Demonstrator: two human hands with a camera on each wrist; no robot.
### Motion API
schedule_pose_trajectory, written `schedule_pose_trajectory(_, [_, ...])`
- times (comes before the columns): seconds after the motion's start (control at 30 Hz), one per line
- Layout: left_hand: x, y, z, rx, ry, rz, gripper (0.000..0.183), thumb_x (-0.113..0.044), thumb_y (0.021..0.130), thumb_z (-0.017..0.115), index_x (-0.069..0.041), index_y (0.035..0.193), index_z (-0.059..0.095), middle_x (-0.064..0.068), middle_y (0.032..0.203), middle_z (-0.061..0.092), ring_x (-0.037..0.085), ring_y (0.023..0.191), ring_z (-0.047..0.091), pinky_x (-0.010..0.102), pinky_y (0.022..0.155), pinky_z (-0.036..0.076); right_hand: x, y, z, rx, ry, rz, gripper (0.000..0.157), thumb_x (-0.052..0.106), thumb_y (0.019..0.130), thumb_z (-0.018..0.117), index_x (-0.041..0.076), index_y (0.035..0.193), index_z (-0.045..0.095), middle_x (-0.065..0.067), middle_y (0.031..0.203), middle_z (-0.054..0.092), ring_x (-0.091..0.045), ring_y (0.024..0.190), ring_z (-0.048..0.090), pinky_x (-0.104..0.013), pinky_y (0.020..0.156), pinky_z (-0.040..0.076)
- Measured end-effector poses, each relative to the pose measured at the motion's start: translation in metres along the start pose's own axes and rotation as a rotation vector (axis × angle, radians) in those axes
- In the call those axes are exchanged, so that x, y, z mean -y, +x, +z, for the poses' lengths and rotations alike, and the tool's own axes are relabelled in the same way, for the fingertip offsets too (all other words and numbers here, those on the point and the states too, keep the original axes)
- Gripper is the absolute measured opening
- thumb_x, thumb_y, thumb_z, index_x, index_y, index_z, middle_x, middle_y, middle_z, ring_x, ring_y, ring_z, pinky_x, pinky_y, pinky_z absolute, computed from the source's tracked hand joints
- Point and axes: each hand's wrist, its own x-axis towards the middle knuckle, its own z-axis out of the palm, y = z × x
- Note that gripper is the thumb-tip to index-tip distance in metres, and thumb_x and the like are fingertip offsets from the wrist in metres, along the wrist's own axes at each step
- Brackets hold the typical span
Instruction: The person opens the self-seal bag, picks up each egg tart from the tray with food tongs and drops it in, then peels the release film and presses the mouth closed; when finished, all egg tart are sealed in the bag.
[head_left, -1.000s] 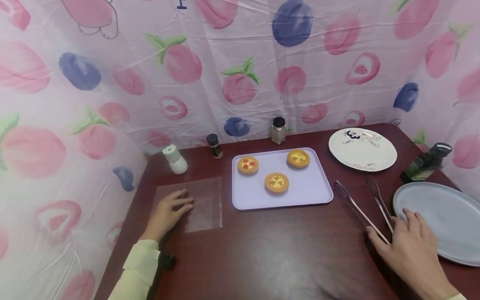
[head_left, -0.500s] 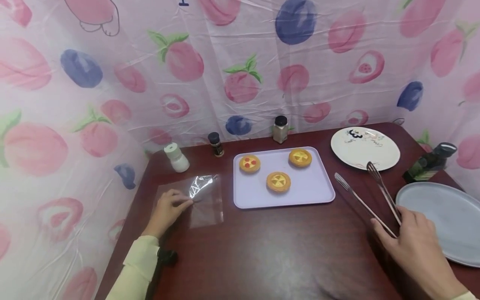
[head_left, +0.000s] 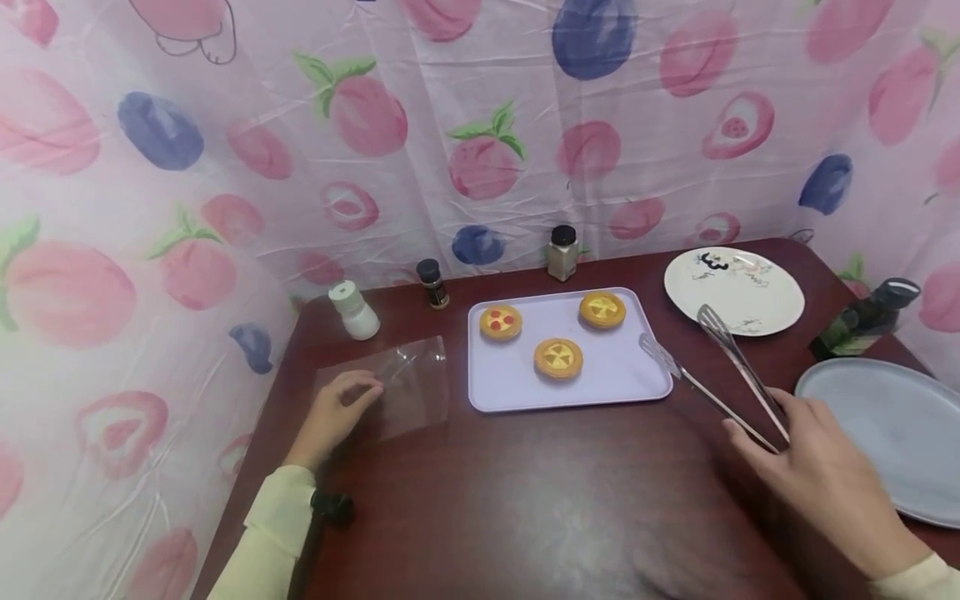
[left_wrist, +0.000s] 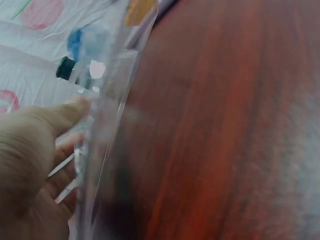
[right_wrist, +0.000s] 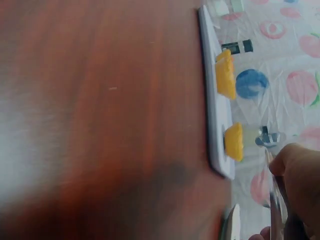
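My left hand [head_left: 333, 417] pinches a clear plastic bag [head_left: 416, 383] between thumb and fingers. The bag's far edge tilts up off the table; in the left wrist view the clear film [left_wrist: 112, 105] stands in front of the fingers. My right hand [head_left: 825, 479] grips metal tongs [head_left: 717, 327] with their arms spread apart. One tip overlaps the right edge of a lilac tray [head_left: 502, 392], the other the white plate. On that tray sit a tart with red dots [head_left: 501, 322] and two yellow-topped tarts, one in front [head_left: 558, 358] and one at back right [head_left: 602, 309].
Along the back stand a white shaker [head_left: 355, 312], a small black-capped spice bottle [head_left: 433, 285] and a black-capped jar [head_left: 562, 254]. To the right lie a white patterned plate [head_left: 757, 292] and a grey plate [head_left: 892, 442], with a dark bottle [head_left: 862, 321] beside them.
The tongs have been lifted and moved forward and left, toward the tray. My left hand has taken hold of the bag, and its far side has risen.
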Motion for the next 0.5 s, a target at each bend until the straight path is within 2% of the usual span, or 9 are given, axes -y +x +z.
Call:
schedule_pose_trajectory(0.07, [0.001, 0.0, 0.001, -0.025, -0.002, 0.014, 0.024, -0.041, 0.089, 0.065, -0.022, 0.104, 0.07, -0.005, 0.119, 0.065, 0.012, 0.115, 0.057, 0.038, 0.097, 0.049, 0.006, 0.007, -0.001, 0.039, 0.005, -0.007, 0.062, 0.043, 0.076, 0.078, 0.003, 0.119, 0.057, -0.018, 0.093, 0.057, -0.03, 0.08, 0.051, -0.036, 0.057, 0.036])
schedule_pose_trajectory(0.23, [0.0, 0.0, 0.002, -0.087, -0.053, 0.037, 0.025, -0.036, 0.091, 0.063, -0.019, 0.108, 0.068, 0.0, 0.123, 0.065, 0.015, 0.113, 0.06, 0.028, 0.094, 0.05, 0.023, 0.025, 0.002, 0.113, 0.016, -0.066, 0.063, 0.046, 0.079, 0.074, 0.003, 0.122, 0.056, -0.021, 0.098, 0.058, -0.035, 0.083, 0.057, -0.054, 0.064, 0.043])
schedule_pose_trajectory(0.3, [-0.001, -0.001, 0.003, -0.115, -0.091, 0.045, 0.023, -0.033, 0.092, 0.064, -0.018, 0.108, 0.068, 0.002, 0.124, 0.065, 0.016, 0.113, 0.06, 0.021, 0.092, 0.049, 0.031, 0.032, 0.005, 0.154, 0.02, -0.075, 0.063, 0.049, 0.081, 0.072, 0.005, 0.123, 0.056, -0.019, 0.099, 0.058, -0.032, 0.082, 0.057, -0.052, 0.064, 0.045])
schedule_pose_trajectory(0.4, [-0.014, -0.004, 0.002, -0.159, -0.131, 0.04, 0.019, -0.026, 0.092, 0.065, -0.013, 0.106, 0.068, 0.007, 0.126, 0.064, 0.019, 0.117, 0.057, 0.026, 0.096, 0.045, 0.045, 0.045, 0.01, 0.199, 0.026, -0.127, 0.061, 0.052, 0.082, 0.069, 0.007, 0.122, 0.057, -0.014, 0.099, 0.058, -0.026, 0.083, 0.056, -0.044, 0.065, 0.046])
schedule_pose_trajectory(0.5, [-0.027, -0.008, 0.002, -0.19, -0.159, 0.028, 0.017, -0.02, 0.092, 0.065, -0.009, 0.105, 0.067, 0.009, 0.127, 0.064, 0.019, 0.119, 0.055, 0.025, 0.1, 0.041, 0.059, 0.062, 0.016, 0.252, 0.028, -0.174, 0.064, 0.055, 0.083, 0.066, 0.006, 0.123, 0.057, -0.012, 0.102, 0.058, -0.022, 0.086, 0.055, -0.039, 0.067, 0.045])
